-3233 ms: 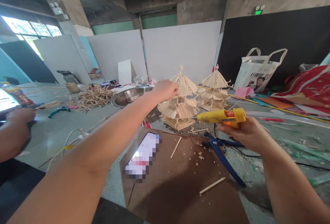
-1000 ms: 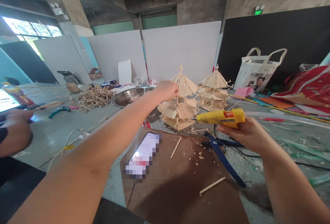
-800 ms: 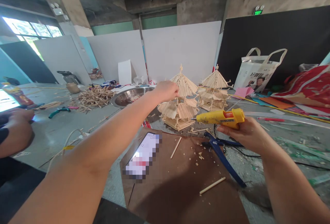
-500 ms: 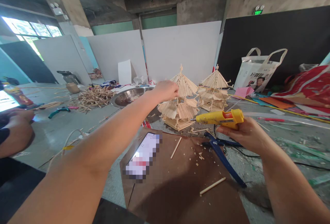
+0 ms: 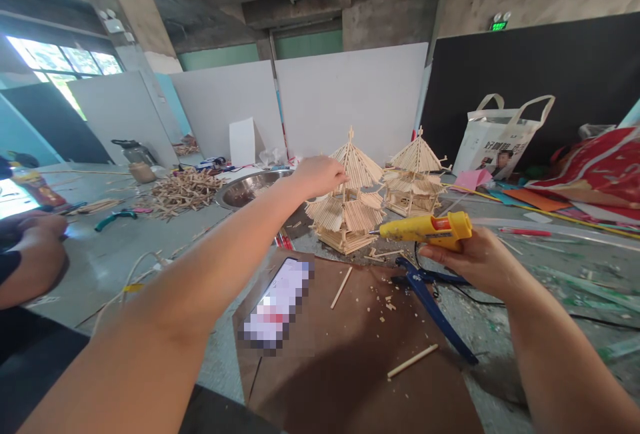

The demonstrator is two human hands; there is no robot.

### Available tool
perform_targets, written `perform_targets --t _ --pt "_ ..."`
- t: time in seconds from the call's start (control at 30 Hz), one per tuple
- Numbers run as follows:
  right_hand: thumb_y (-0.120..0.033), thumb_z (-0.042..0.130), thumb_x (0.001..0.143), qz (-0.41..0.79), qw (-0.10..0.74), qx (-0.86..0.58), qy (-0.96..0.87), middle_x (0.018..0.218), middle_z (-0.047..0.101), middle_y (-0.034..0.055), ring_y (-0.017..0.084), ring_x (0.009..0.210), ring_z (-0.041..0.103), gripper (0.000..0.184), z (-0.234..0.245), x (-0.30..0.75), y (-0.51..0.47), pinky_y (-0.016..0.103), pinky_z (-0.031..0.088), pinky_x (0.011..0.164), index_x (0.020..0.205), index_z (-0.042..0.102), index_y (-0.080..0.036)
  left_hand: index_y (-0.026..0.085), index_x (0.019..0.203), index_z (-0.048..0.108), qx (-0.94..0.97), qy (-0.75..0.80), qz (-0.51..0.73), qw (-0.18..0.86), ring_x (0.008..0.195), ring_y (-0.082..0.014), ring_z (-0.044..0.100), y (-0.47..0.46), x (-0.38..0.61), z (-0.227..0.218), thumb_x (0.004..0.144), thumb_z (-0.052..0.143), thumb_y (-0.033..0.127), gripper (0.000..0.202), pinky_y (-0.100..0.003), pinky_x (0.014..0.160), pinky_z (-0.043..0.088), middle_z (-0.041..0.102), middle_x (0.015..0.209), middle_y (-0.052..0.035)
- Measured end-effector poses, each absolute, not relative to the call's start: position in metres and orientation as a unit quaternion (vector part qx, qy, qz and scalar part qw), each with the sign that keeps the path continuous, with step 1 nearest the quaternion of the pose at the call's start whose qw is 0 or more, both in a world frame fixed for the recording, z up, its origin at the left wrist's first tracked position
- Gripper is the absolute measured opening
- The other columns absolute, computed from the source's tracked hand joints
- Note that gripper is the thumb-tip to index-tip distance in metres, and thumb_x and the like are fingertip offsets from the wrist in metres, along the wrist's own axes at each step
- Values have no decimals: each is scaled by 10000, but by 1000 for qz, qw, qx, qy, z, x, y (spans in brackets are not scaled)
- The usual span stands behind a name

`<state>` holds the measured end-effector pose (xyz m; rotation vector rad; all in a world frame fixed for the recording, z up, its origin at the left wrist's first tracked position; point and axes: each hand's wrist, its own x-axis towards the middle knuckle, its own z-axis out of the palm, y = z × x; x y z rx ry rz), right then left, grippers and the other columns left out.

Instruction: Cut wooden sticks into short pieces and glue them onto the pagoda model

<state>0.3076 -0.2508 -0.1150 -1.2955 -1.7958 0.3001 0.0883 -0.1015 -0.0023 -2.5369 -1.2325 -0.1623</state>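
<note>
My left hand (image 5: 323, 175) reaches to the upper roof of the nearer stick pagoda (image 5: 350, 217), its fingers pinched together at the roof's left edge. Whatever lies between those fingertips is too small to make out. In my right hand (image 5: 480, 257) is a yellow hot glue gun (image 5: 427, 229), held level with its nozzle pointing left, close to the pagoda's lower tier. A second stick pagoda (image 5: 414, 174) stands behind and to the right. Below the glue gun lie blue-handled cutters (image 5: 435, 307) on the edge of a brown board (image 5: 350, 367).
A phone (image 5: 280, 304) and loose sticks (image 5: 413, 361) rest on the board. Behind my left arm are a steel basin (image 5: 235, 193) and a pile of sticks (image 5: 183, 189). Another person's arm (image 5: 35, 247) shows at far left. A white bag (image 5: 493, 144) stands back right.
Almost nothing differs. Both hands stay in place, the left pinched at the roof edge and the right holding the glue gun; the view shifts very slightly.
</note>
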Motion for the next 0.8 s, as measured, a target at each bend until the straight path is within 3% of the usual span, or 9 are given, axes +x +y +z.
perform_targets --t 0.2,0.37,0.53,0.8 --pt "-375 564 673 113 431 -531 -721 676 627 1 144 606 574 230 -110 306 -253 243 481 545 796 626 -191 221 987 513 -884 -414 -173 132 847 -157 505 -113 69 -18 762 388 376 300 -291 728 373 557 997 -32" --pt "-369 575 665 100 444 -525 -719 651 621 -6 138 586 569 225 -111 306 -251 232 472 517 777 627 -182 244 1161 359 -871 -427 -218 109 995 -212 456 -114 60 -52 695 501 389 508 -315 760 389 421 1194 -54" --pt "-362 579 662 108 442 -537 -711 646 617 -8 143 587 569 216 -114 308 -250 242 474 520 777 633 -188 254 1222 273 -853 -444 -254 107 1045 -240 428 -108 67 -63 685 534 368 607 -340 793 392 364 1241 -64" --pt "-358 575 660 95 442 -537 -713 620 608 -8 132 560 553 217 -110 305 -253 243 468 511 754 629 -169 243 1230 272 -837 -455 -281 120 1088 -223 405 -105 72 -62 717 505 333 570 -340 840 386 358 1240 -62"
